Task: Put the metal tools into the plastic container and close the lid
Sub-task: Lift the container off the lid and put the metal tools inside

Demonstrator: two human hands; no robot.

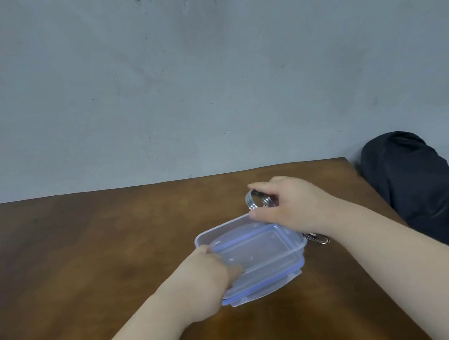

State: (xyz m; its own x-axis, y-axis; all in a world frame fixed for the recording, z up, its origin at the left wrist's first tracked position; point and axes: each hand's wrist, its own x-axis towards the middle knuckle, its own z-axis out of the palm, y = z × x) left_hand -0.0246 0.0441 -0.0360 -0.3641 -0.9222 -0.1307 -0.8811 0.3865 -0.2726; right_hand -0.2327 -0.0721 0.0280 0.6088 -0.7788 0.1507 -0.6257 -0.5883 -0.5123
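A clear plastic container (261, 247) with blue trim sits on the brown wooden table (85, 263), its lid apparently lying beneath it at the near side (261, 291). My left hand (208, 277) grips the container's near left edge. My right hand (284, 207) holds a round ridged metal tool (254, 199) just above the container's far right corner. Another small metal tool (316, 238) lies on the table right of the container, partly hidden by my right wrist.
A dark bag (416, 193) leans against the grey wall just beyond the table's right edge. The table's far edge meets the wall. Bare wood spreads to the left of the container.
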